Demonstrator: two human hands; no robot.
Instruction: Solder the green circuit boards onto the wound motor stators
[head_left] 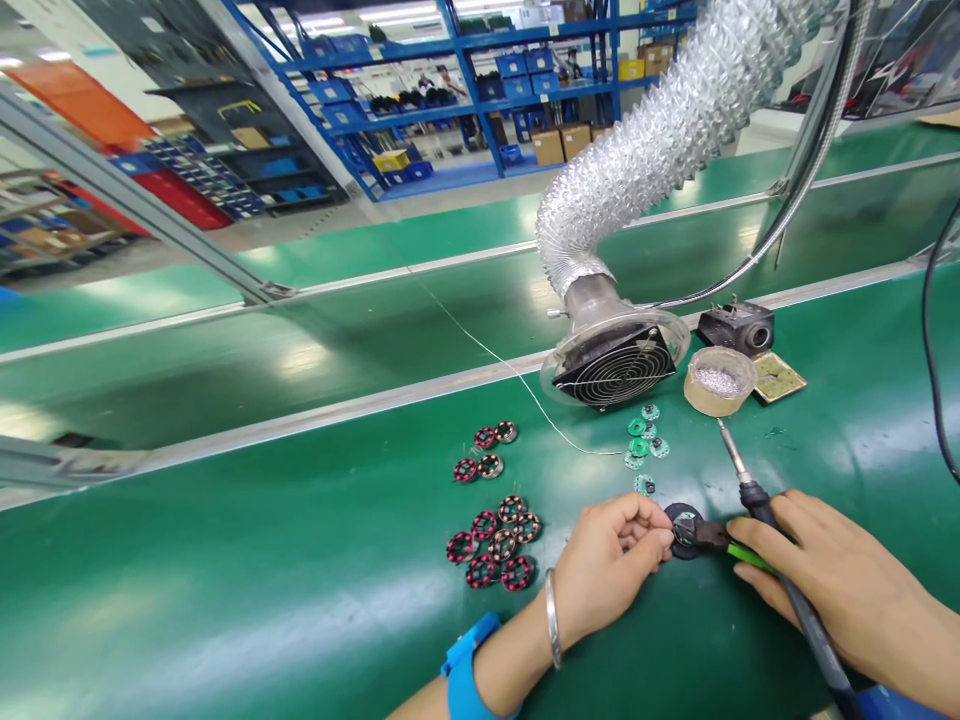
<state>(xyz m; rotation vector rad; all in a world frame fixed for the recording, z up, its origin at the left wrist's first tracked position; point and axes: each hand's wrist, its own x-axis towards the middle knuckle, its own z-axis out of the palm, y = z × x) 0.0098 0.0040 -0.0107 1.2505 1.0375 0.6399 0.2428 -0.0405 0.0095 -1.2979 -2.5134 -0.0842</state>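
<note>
A small round black part with a circuit board in its middle sits low over the green bench. My left hand is closed in a pinch at its left edge; a silver bangle and a blue wristband are on that arm. From the right, my right hand grips pliers with green handles, whose dark jaws reach onto the part. That same hand also holds a soldering iron, its tip pointing away from me. Whether the jaws are closed on a wire cannot be made out.
Several wound coils lie left of my hands. Small green circuit boards lie ahead, near a strand of solder wire. Behind stand a fume extractor, a round tub, a sponge tray and a black iron holder.
</note>
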